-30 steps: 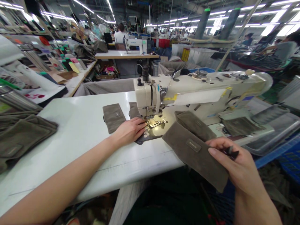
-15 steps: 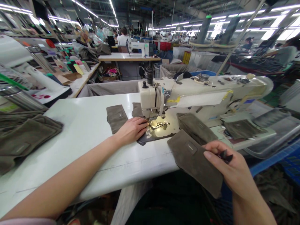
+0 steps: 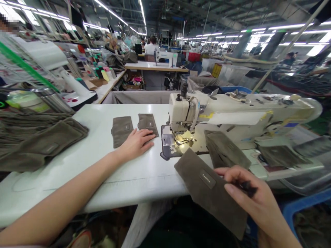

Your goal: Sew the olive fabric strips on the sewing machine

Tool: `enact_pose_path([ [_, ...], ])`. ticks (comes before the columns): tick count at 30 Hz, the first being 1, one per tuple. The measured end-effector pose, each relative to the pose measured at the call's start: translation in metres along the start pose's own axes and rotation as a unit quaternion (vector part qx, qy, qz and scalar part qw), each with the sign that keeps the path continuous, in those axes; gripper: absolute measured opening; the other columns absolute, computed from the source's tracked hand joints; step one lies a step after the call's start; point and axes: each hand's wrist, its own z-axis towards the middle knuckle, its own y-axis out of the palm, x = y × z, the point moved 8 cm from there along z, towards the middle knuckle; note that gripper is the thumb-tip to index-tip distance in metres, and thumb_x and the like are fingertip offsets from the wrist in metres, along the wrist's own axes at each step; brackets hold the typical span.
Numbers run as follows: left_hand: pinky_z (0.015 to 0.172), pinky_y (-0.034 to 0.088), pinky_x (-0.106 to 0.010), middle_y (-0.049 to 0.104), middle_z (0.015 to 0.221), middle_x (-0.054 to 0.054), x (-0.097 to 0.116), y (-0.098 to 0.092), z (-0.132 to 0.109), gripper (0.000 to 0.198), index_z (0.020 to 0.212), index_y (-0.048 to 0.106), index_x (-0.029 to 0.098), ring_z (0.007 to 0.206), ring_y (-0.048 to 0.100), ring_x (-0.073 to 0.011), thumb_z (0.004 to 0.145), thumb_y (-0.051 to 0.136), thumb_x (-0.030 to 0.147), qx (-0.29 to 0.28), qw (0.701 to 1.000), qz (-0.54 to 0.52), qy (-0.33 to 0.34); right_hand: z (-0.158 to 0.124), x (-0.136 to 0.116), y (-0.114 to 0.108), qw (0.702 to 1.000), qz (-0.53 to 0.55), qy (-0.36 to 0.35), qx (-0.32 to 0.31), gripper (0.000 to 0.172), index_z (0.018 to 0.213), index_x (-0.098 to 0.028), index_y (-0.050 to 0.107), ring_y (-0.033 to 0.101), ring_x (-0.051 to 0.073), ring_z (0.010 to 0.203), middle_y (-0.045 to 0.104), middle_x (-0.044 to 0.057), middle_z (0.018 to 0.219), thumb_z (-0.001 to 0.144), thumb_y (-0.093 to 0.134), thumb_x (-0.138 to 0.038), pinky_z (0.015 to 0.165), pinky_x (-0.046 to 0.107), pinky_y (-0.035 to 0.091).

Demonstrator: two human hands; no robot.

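so — right hand (image 3: 254,198) grips a brown panel (image 3: 204,196); left hand (image 3: 136,144), fingers spread, overlaps a small pouch (image 3: 147,121).

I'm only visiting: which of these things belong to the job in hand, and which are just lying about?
Seemingly part of the job:
labelled fabric piece, in the right hand
two flat fabric pieces, by the left hand
nearest sewing machine
fabric stack

Apparently just about:
steel container behind the stack
thread spools
red container in the background
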Motion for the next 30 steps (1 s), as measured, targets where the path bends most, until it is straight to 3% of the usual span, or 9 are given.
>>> enact_pose_path([
  [3,0.113,0.036,-0.058,0.069,0.127,-0.012,0.029,-0.011,-0.011,0.043,0.117,0.072,0.021,0.125,0.057,-0.0295,0.100,0.044,0.049,0.022,0.982,-0.183,-0.033,-0.004,-0.009,0.012,0.999,0.027,0.008,-0.016,0.014,0.075,-0.024,0.061,0.072,0.022,0.087,0.077,0.006,0.100,0.084,0.065,-0.034,0.072,0.027,0.056],
  [7,0.094,0.053,-0.041,0.073,0.119,-0.010,0.091,0.018,-0.020,0.045,0.118,0.071,0.023,0.107,0.067,-0.0247,0.092,0.057,0.057,-0.144,0.823,-0.540,-0.103,-0.001,-0.016,0.024,0.998,0.039,0.013,-0.040,0.016,0.073,-0.024,0.062,0.073,0.024,0.089,0.077,0.006,0.100,0.083,0.066,-0.035,0.072,0.028,0.057],
  [9,0.080,0.055,-0.035,0.076,0.097,-0.007,0.097,0.028,-0.021,0.041,0.097,0.074,0.020,0.086,0.069,-0.0214,0.079,0.073,0.056,-0.138,0.761,-0.606,-0.185,0.004,-0.011,0.024,0.999,0.007,0.014,-0.029,0.017,0.073,-0.024,0.066,0.073,0.023,0.082,0.077,0.005,0.093,0.084,0.067,-0.037,0.068,0.027,0.058],
  [12,0.069,0.051,-0.029,0.073,0.078,-0.002,0.083,0.030,-0.018,0.034,0.086,0.074,0.019,0.070,0.065,-0.0156,0.068,0.084,0.046,-0.065,0.731,-0.628,-0.259,0.010,0.006,0.021,0.998,-0.052,0.029,0.012,0.020,0.079,-0.025,0.075,0.071,0.021,0.069,0.077,0.003,0.080,0.083,0.070,-0.044,0.058,0.024,0.056],
  [15,0.069,0.049,-0.028,0.074,0.080,-0.001,0.068,0.024,-0.012,0.029,0.091,0.076,0.021,0.071,0.064,-0.0149,0.070,0.082,0.040,-0.035,0.744,-0.609,-0.273,0.010,0.025,0.031,0.997,-0.042,0.059,0.005,0.025,0.087,-0.025,0.079,0.073,0.023,0.078,0.078,0.004,0.087,0.084,0.069,-0.048,0.066,0.027,0.060],
  [19,0.066,0.048,-0.027,0.074,0.081,-0.003,0.052,0.019,-0.003,0.029,0.091,0.077,0.019,0.071,0.064,-0.0153,0.077,0.073,0.044,-0.059,0.776,-0.562,-0.280,-0.002,0.049,0.066,0.989,0.056,0.116,-0.069,0.033,0.103,-0.023,0.079,0.073,0.026,0.096,0.078,0.007,0.100,0.089,0.065,-0.049,0.086,0.035,0.059],
  [22,0.064,0.048,-0.027,0.075,0.081,-0.003,0.041,0.019,0.011,0.029,0.090,0.078,0.018,0.071,0.064,-0.0170,0.078,0.070,0.043,-0.071,0.831,-0.487,-0.259,-0.010,0.059,0.083,0.986,0.077,0.145,-0.040,0.036,0.102,-0.020,0.077,0.074,0.025,0.084,0.077,0.007,0.089,0.087,0.066,-0.052,0.074,0.034,0.061],
  [26,0.063,0.046,-0.028,0.072,0.072,-0.002,0.029,0.022,0.035,0.020,0.074,0.075,0.018,0.068,0.062,-0.0170,0.077,0.070,0.037,-0.020,0.928,-0.303,-0.215,-0.016,0.049,0.091,0.994,0.015,0.099,0.048,0.034,0.102,-0.019,0.070,0.067,0.020,0.062,0.070,0.003,0.072,0.087,0.067,-0.049,0.057,0.028,0.056],
  [30,0.060,0.042,-0.027,0.069,0.070,-0.001,0.033,0.034,0.051,0.019,0.068,0.070,0.018,0.065,0.059,-0.0166,0.078,0.070,0.035,-0.030,0.970,-0.165,-0.176,-0.020,0.036,0.102,0.998,-0.012,0.062,0.020,0.022,0.096,-0.021,0.070,0.068,0.019,0.069,0.072,0.005,0.081,0.092,0.063,-0.042,0.055,0.024,0.052],
])
